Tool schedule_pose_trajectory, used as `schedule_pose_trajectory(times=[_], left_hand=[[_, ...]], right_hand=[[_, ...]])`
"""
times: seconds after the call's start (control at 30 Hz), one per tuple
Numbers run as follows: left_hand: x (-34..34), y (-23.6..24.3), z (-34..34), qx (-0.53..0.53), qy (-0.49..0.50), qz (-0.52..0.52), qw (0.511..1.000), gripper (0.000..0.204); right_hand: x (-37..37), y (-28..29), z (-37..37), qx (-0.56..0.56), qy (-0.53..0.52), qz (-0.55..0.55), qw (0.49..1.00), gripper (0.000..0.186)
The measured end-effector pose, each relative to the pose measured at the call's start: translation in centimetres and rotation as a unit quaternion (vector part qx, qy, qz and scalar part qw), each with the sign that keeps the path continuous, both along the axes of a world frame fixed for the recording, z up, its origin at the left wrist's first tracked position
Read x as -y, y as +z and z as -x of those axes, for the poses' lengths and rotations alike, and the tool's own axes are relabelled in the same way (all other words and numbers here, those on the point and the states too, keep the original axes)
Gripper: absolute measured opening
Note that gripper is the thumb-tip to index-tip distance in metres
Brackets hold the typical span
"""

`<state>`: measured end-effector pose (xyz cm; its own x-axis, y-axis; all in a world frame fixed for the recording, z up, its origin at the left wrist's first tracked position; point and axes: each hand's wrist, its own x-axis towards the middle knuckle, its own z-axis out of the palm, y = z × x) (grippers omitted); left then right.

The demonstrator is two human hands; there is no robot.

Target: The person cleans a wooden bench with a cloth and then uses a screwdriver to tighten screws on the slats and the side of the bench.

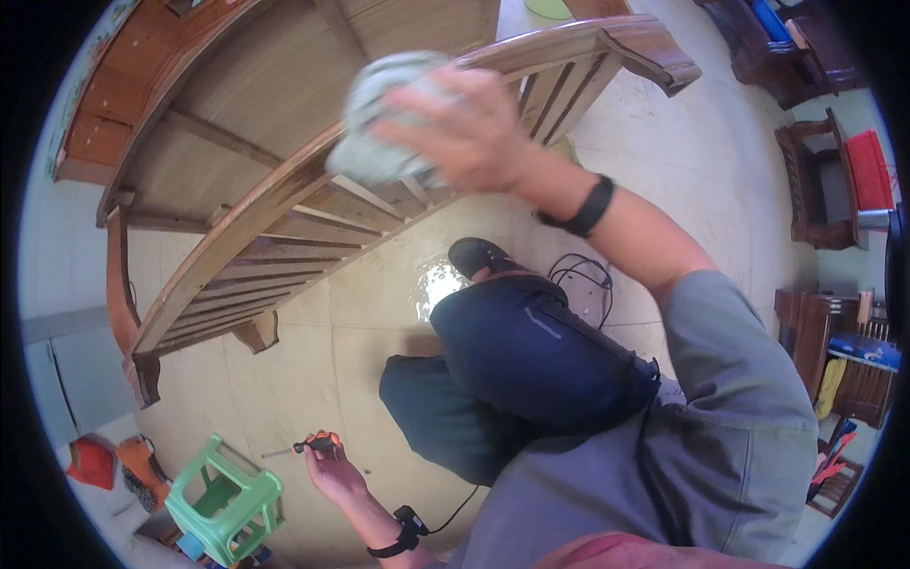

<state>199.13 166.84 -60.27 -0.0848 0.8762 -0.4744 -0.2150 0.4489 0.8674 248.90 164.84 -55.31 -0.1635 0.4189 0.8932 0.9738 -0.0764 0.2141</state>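
My right hand (pixel 474 128) grips a bunched pale grey-green cloth (pixel 365 156), slightly blurred. The cloth lies over the curved top rail (pixel 256 204) of a brown wooden bench (pixel 284 261) with slats along its side. Lower down, at the left, my left hand (pixel 332 471) is closed round the orange-and-black handle of a screwdriver (pixel 308 444). Its metal shaft points left, out over the floor and away from the bench.
A green plastic stool (pixel 213 498) stands left of my left hand. Black cable (pixel 588 270) lies on the tiled floor beside my bent legs (pixel 517 356). Behind the bench is an orange-brown cabinet (pixel 123 95); wooden chairs (pixel 820 185) line the right side.
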Motion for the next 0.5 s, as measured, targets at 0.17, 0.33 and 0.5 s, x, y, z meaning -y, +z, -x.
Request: schedule_pose_trajectory(times=[0.17, 0.33, 0.5], left_hand=[[-2.6, -1.0, -6.0, 0.049, -0.102, -0.046, 0.993, 0.025], [-3.8, -1.7, -11.7, 0.066, -0.191, -0.043, 0.978, 0.025], [-2.7, -1.6, -15.6, 0.060, -0.268, -0.081, 0.958, 0.025]], right_hand=[[10.9, -7.6, -10.3, -0.117, -0.123, 0.063, 0.984, 0.045], [18.5, -11.3, -10.2, -0.278, -0.246, 0.136, 0.919, 0.050], [23.6, -1.7, -7.7, -0.177, -0.231, 0.109, 0.951, 0.051]])
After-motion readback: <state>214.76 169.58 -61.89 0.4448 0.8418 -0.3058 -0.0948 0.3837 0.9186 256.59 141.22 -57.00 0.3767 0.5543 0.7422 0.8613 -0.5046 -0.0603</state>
